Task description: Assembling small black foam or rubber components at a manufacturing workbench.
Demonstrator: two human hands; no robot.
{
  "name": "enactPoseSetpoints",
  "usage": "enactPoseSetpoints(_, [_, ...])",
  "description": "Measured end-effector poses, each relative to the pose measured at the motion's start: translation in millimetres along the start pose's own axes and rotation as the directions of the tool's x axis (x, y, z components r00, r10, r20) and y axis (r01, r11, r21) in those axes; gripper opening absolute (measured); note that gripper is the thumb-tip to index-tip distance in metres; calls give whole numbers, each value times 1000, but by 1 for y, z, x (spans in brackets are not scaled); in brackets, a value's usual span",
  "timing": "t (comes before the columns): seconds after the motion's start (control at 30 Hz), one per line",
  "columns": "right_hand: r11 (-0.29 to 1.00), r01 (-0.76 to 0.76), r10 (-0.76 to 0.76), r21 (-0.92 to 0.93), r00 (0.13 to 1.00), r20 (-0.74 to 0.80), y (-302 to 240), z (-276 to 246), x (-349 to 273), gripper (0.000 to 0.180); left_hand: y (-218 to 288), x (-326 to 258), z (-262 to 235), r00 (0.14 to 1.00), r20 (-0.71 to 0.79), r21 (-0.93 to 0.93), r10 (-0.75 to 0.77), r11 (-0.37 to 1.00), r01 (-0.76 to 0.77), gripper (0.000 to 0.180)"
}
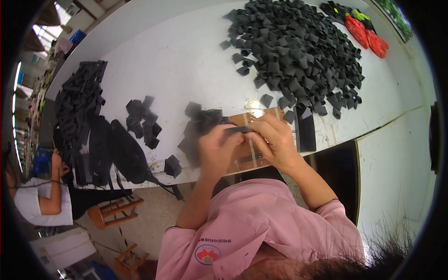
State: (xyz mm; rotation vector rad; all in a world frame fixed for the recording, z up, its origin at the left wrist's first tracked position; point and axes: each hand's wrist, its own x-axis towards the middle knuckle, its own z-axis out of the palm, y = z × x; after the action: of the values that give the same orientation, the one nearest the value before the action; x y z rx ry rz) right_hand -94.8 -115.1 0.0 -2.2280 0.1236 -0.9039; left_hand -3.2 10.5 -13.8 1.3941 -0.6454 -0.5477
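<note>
My left hand and my right hand meet near the table's front edge. Their fingers are pinched on a small black fabric piece, stretched between them and partly hidden by the fingertips. Under the hands lies a brown board crossed by pale strips. A loose heap of black pieces sits by my left hand, its edge blurred. Just right of my right hand a dark flat block rests at the table edge.
A large pile of folded black pieces covers the far right of the white table. Black strips are heaped at the left, near small clusters. Red bags lie far right. Another person sits at the left, near a wooden stool.
</note>
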Motion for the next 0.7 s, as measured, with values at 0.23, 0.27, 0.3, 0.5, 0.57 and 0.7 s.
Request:
enactPoseSetpoints(0.23, [461,-458,559,760,815,152,21,-32,31,17,-43,18,-25,938,-343,375,45,923,93,5])
enactPoseSetpoints(0.27, [557,-450,615,698,788,17,31,-32,39,23,-59,32,-40,895,-396,573,203,817,69,7])
enactPoseSetpoints(0.3, [644,-447,648,620,751,-131,38,-34,42,30,-66,49,-50,876,-445,501,185,862,73,11])
enactPoseSetpoints(0.5, [422,-712,682,561,657,321,29,-2,-27,25,-115,99,-99,882,-471,838,23,326,439,44])
enactPoseSetpoints(0.57, [390,-749,701,535,619,355,25,4,-40,24,-117,109,-96,888,-458,850,-33,275,449,47])
enactPoseSetpoints(0.7, [473,-757,647,452,646,405,26,17,-52,23,-123,116,-103,933,-352,896,-70,261,358,28])
